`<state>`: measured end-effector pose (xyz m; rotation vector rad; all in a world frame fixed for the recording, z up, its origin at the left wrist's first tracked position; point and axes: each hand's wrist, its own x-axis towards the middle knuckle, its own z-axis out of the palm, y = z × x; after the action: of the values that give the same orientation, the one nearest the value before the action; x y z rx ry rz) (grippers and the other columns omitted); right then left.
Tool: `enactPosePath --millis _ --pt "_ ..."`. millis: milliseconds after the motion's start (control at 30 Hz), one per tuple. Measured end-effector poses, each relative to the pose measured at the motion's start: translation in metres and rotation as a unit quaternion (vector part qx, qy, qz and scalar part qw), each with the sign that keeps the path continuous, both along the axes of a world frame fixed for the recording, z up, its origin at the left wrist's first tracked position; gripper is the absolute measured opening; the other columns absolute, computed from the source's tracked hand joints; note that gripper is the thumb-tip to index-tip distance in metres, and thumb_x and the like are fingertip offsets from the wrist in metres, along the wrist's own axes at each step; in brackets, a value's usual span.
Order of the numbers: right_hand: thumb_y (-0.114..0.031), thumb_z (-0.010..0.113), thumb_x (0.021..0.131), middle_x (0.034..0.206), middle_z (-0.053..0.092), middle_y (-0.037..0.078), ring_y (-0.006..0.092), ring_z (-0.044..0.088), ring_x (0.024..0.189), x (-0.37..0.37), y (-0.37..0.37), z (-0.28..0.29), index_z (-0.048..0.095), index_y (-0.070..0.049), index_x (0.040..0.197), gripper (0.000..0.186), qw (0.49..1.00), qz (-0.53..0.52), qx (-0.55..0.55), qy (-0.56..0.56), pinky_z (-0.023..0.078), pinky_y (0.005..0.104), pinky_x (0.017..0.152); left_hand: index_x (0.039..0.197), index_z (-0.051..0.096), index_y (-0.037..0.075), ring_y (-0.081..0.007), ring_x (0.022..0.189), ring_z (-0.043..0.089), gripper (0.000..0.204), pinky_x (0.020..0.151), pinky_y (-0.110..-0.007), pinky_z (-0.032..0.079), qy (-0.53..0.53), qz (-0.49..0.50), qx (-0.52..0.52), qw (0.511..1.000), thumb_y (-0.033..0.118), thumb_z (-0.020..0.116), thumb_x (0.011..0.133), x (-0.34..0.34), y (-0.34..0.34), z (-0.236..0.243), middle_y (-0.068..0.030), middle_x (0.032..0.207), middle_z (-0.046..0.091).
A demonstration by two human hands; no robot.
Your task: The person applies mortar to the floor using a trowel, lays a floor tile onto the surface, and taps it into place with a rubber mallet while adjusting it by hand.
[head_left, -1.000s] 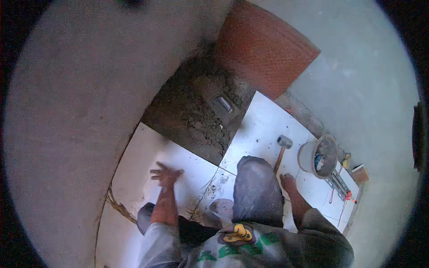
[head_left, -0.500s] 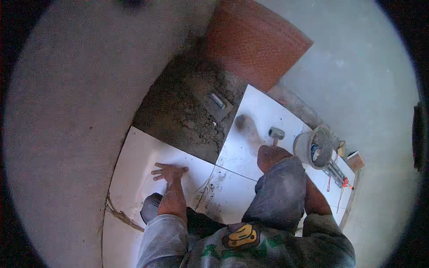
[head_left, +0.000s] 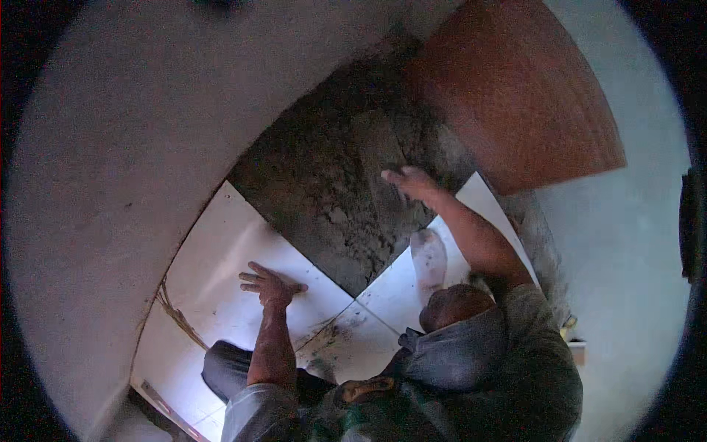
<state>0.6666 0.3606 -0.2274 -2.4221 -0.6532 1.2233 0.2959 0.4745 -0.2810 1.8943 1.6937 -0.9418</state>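
My left hand (head_left: 271,286) rests flat, fingers spread, on a white floor tile (head_left: 221,243) at the left. My right arm stretches forward over another white tile. At its end my right hand (head_left: 412,184) is closed at the handle of a plastering trowel, low over the dark mortar bed (head_left: 317,169). The trowel is mostly hidden by the hand and blurred against the mortar. The mortar has a rough, crumbly surface, with a smoother paler strip beside the hand. The mallet and bucket are out of sight behind my right arm and body.
A reddish-brown textured sheet or tile (head_left: 515,96) lies past the mortar at the far right. A pale wall (head_left: 140,147) runs along the left. Dried mortar smears (head_left: 331,335) mark the tile joint before me. A thin twig-like strip (head_left: 180,320) lies by the left wall.
My right arm has come forward from beside my knee to the trowel on the mortar. My body and view have turned and leaned. My left hand stays on its tile.
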Motion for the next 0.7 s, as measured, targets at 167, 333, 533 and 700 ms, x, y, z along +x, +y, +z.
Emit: enactPosePath --millis 167,333,533,700 --pt "-0.047 0.061 0.082 0.075 0.061 0.010 0.0165 0.060 0.061 0.019 -0.008 -0.015 0.058 -0.002 0.092 0.046 0.894 -0.175 0.152 0.383 0.050 0.0328 0.053 0.136 -0.018 -0.004 -0.0606 0.125 -0.011 0.153 0.104 -0.062 0.016 -0.003 0.024 -0.019 1.000 0.052 0.087 0.039 0.015 0.004 -0.001 -0.0412 0.136 -0.017" --pt "-0.043 0.056 0.084 0.109 0.060 0.021 0.0337 0.058 0.101 0.083 0.076 0.061 0.052 0.000 0.120 0.056 0.922 0.322 -0.011 -0.215 0.045 0.0429 0.088 0.138 -0.018 0.001 -0.0562 0.128 -0.012 0.155 0.102 -0.058 0.027 -0.063 0.081 0.014 0.995 0.041 0.090 0.035 0.013 0.007 0.002 -0.0364 0.139 -0.019" --pt "-0.048 0.046 0.089 0.118 0.054 0.025 0.0363 0.054 0.108 0.143 0.178 -0.018 0.048 0.001 0.124 0.060 0.835 0.476 0.017 -0.275 0.043 0.0458 0.092 0.140 -0.017 0.007 -0.0520 0.130 -0.011 0.154 0.103 -0.054 0.030 -0.074 0.009 0.073 0.995 0.036 0.091 0.034 -0.005 -0.002 -0.015 -0.0313 0.142 -0.019" --pt "-0.047 0.042 0.091 0.118 0.055 0.022 0.0348 0.053 0.109 0.112 0.177 -0.013 0.048 -0.002 0.126 0.057 0.802 0.535 -0.042 -0.262 0.043 0.0474 0.093 0.141 -0.016 0.012 -0.0498 0.132 -0.010 0.154 0.104 -0.054 0.028 -0.067 0.055 0.070 0.994 0.036 0.091 0.033 0.003 -0.004 -0.005 -0.0276 0.144 -0.017"
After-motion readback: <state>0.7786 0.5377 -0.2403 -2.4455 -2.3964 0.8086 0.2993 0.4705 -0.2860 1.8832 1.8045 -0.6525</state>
